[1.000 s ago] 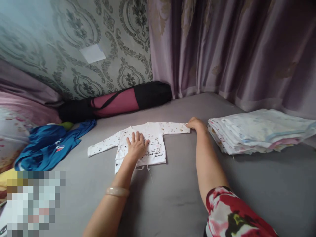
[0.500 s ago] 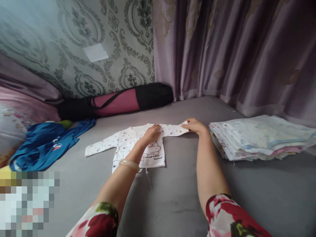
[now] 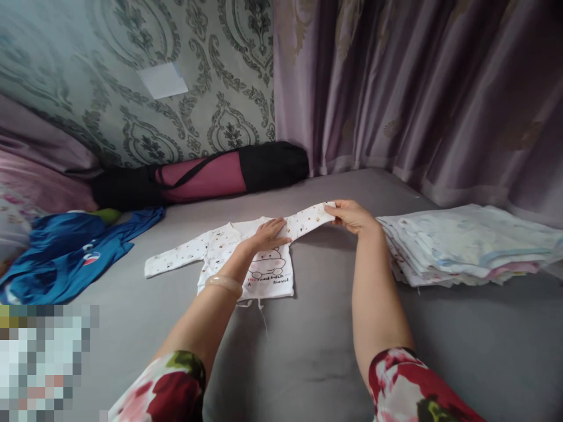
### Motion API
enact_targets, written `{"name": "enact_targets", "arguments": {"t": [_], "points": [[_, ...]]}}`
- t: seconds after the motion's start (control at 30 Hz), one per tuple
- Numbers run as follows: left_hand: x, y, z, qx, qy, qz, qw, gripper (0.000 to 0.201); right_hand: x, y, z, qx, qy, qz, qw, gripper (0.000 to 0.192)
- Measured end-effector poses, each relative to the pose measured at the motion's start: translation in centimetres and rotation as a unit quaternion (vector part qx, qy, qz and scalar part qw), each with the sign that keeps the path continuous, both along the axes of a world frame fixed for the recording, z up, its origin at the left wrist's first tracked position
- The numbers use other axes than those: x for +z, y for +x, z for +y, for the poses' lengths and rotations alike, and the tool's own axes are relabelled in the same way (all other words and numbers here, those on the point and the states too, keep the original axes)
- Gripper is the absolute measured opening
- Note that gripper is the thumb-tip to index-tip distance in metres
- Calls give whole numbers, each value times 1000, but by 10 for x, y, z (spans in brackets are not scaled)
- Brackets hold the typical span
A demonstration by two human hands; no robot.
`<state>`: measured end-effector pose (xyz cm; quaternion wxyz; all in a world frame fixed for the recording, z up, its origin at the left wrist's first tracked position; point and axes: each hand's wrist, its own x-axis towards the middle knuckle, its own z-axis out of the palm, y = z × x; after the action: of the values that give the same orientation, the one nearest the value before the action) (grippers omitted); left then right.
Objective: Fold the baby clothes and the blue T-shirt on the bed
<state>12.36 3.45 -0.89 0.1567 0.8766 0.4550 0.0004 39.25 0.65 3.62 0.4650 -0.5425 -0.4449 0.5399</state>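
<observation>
Pinches white shirt [image 3: 269, 262] by cuff [image 3: 326, 212] in right hand [image 3: 350, 215]. Rests left hand [image 3: 267, 235] flat on shirt, above lettering [image 3: 271, 278] "road bach", "travol".

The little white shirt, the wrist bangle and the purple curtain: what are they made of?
The little white shirt looks like soft, matte cloth, maybe cotton: its lifted sleeve bends. The wrist bangle seems smooth, polished stone, or maybe plastic: pale and glossy. The purple curtain looks like satiny fabric, perhaps polyester: it shines in streaks.

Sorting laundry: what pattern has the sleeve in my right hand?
White sleeve with small scattered motifs; head view.
</observation>
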Motion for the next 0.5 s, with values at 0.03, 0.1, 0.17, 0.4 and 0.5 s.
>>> {"name": "enact_targets", "arguments": {"t": [0.03,0.1,0.17,0.4,0.5], "points": [[1,0,2,0,-3,6,1000,78,2,-4,1,8,9,17,1000,3],[6,0,5,2,-13,19,1000,83,7,-14,4,23,21,52,998,4],[13,2,7,4,-26,27,999,85,12,-28,6,30,22,83,996,9],[28,11,16,9,-51,42,998,85,18,-93,12,7,-6,157,988,6],[27,12,17,31,-47,1,998,79,14,-114,12,6,-17,157,987,12]]}}
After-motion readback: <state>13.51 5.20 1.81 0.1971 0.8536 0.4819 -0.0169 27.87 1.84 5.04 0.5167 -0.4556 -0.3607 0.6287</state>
